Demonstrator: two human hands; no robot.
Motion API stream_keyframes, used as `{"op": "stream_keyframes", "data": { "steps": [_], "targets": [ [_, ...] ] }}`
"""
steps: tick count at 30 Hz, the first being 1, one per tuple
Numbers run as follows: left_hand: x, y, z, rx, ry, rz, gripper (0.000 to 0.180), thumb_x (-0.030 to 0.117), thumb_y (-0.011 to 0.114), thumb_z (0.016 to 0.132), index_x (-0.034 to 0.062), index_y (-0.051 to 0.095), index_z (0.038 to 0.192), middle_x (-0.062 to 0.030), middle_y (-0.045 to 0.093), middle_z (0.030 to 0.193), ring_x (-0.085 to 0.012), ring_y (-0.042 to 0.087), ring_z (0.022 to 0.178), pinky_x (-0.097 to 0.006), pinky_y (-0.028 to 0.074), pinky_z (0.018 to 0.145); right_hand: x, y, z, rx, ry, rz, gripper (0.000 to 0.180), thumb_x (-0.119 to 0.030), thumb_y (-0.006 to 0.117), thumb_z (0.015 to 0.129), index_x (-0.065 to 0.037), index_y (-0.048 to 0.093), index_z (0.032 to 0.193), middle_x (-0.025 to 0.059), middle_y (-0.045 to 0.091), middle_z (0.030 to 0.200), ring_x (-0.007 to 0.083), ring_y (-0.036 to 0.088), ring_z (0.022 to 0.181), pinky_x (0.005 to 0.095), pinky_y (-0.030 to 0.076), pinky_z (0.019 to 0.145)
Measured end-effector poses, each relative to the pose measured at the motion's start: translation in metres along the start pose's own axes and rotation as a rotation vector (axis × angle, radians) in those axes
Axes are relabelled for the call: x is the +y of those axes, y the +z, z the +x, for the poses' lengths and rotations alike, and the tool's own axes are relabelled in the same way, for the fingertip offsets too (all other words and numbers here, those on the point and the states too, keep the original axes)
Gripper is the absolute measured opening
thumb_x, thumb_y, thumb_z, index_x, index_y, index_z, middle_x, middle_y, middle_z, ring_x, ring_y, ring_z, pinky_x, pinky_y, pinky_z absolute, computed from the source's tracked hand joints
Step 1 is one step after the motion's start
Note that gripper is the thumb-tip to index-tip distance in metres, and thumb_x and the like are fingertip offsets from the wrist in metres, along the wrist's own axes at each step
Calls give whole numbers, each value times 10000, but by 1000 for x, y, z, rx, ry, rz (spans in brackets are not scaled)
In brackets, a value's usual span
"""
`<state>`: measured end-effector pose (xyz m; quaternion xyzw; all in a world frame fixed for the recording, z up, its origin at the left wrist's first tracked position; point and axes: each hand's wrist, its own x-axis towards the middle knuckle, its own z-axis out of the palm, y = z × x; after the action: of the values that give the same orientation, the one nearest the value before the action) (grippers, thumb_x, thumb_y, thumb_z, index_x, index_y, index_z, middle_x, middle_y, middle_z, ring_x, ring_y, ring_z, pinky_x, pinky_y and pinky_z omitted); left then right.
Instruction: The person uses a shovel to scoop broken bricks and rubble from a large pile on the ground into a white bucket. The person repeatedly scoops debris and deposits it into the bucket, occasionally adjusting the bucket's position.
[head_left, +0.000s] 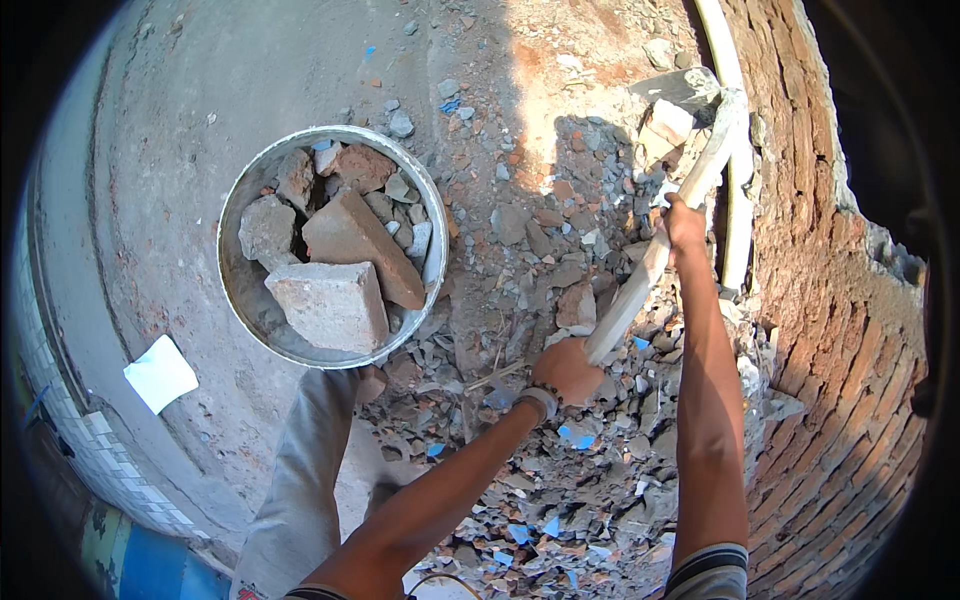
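Observation:
A hoe with a pale wooden handle slants across the rubble toward the upper right. Its flat metal blade lies near the foot of the brick wall. My left hand, with a band at the wrist, is closed round the handle's near end. Farther up the handle, my right hand also grips it. Beside the blade rests a pale broken brick chunk. Left of the hoe stands a round metal pan holding several broken bricks and concrete lumps.
Broken rubble with blue scraps covers the ground below my arms. A brick wall rises on the right, with a pale pipe along its foot. My trouser leg is just below the pan. A white sheet lies at left.

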<state>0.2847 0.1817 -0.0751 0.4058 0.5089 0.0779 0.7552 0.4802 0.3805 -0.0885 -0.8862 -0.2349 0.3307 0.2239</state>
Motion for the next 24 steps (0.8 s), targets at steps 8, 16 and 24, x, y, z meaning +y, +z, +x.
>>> {"op": "stream_keyframes", "data": {
  "steps": [8, 16, 24],
  "targets": [
    [-31, 27, -168, 1, -137, -111, 387, 253, 695, 672, -63, 639, 888, -179, 661, 692, -285, 665, 632, -399, 521, 626, 40, -10, -143, -84, 43, -108, 237, -186, 610, 824, 44, 582, 771, 107, 554, 586, 205, 520, 432, 360, 445, 437],
    [-78, 73, -315, -133, -267, -294, 432, 291, 690, 688, -30, 649, 974, -171, 676, 748, -325, 670, 714, -427, 506, 694, 120, -35, -272, -217, 9, -132, 226, -140, 620, 823, 78, 565, 794, 112, 565, 613, 200, 538, 442, 352, 438, 407],
    [-108, 117, -414, -139, -308, -72, 470, 313, 703, 734, 56, 630, 1121, -188, 685, 884, -334, 678, 844, -445, 521, 788, 160, -92, -382, -205, 173, -51, 238, -161, 640, 870, 8, 485, 931, 72, 537, 631, 164, 529, 418, 318, 438, 372]
  ]
}}
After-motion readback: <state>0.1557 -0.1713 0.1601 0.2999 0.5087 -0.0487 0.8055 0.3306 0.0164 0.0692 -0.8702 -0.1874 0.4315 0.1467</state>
